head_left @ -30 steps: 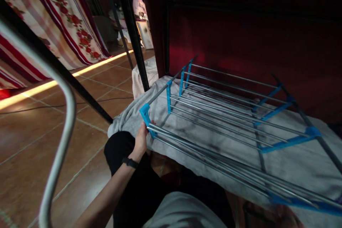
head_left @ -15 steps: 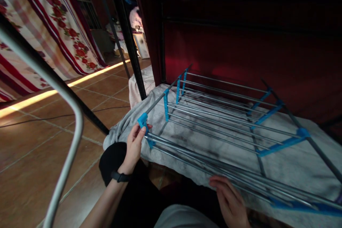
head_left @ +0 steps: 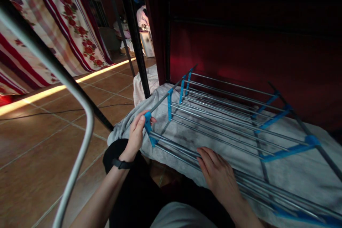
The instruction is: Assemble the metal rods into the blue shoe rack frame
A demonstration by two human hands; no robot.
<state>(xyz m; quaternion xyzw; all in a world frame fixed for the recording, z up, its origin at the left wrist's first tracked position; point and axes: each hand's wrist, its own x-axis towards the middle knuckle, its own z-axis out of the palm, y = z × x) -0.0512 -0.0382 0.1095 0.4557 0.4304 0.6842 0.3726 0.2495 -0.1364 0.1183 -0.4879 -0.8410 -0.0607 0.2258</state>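
Two bare hands are working on a folded drying rack (head_left: 227, 121) that is lying flat across the middle and right of the frame, its silver rods running between blue plastic brackets. The left hand (head_left: 136, 136), just left of centre, is closing around the nearest blue bracket (head_left: 148, 124) at the rack's near-left corner, with fingers curling over the top and the thumb pressing from the other side. The right hand (head_left: 217, 174), lower centre, is lying palm-down on the bundle of near rods (head_left: 181, 148), fingers spread over them; whether it is clasping them or only pressing on them cannot be told. A dark wristband (head_left: 121, 164) is sitting on the left wrist.

The rack is resting on a grey cloth (head_left: 301, 165) that is spreading beneath it toward the lower right. Behind it, a dark red panel (head_left: 253, 53) is filling the upper right. A curved silver tube (head_left: 80, 89) is sweeping down the left side of the frame. A striped floral curtain (head_left: 53, 25) is hanging in the upper left, above a brown tiled floor (head_left: 34, 139). The person's dark-clothed legs (head_left: 141, 196) are showing at the bottom centre.
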